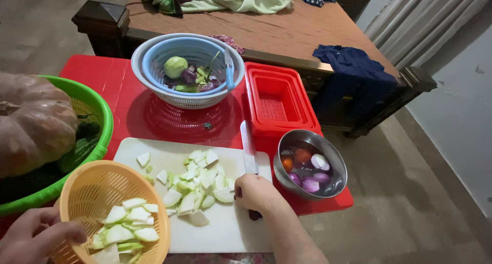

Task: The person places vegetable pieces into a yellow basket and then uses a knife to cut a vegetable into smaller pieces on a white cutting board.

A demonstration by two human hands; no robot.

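Observation:
My left hand grips the rim of an orange plastic basket, tilted at the near left edge of a white cutting board. Several pale green vegetable chunks lie inside the basket. A heap of the same cut pieces sits in the middle of the board. My right hand rests against the right side of that heap and holds a knife, blade pointing away along the board's right edge. The knife's dark handle shows below my fist.
A red table carries a blue colander with vegetable scraps inside a white bowl, a red square basket, a steel bowl of peeled onions, and a green basket with a pumpkin. A bed stands behind.

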